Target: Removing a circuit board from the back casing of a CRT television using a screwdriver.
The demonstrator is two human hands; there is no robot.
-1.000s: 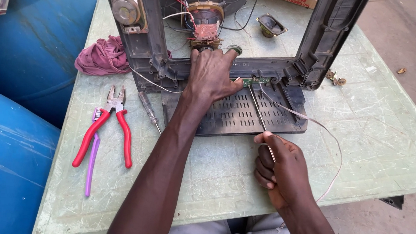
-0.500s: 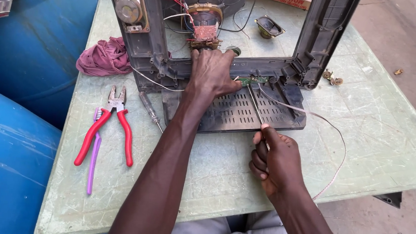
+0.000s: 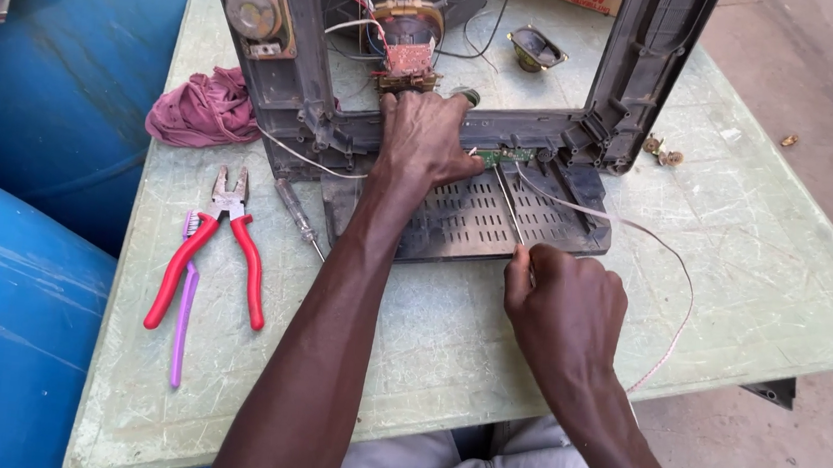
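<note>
1. the left hand (image 3: 425, 139) lies palm down on the lower rail of the grey plastic frame (image 3: 641, 73) – fingers curled over its edge, pressing rather than pinching.
2. the right hand (image 3: 565, 312) is closed in a fist around a thin metal rod (image 3: 508, 200), whose far tip reaches a small green circuit board (image 3: 506, 156) on the rail.
3. the frame stands upright on the pale green table (image 3: 774, 285), its slotted base (image 3: 478, 219) flat between the two hands.
4. a thin white wire (image 3: 670, 261) loops from the frame past the right hand.
5. red-handled pliers (image 3: 215, 242), a purple toothbrush (image 3: 184, 309) and a screwdriver (image 3: 298, 216) lie to the left – a maroon rag (image 3: 201, 110) is behind them.
</note>
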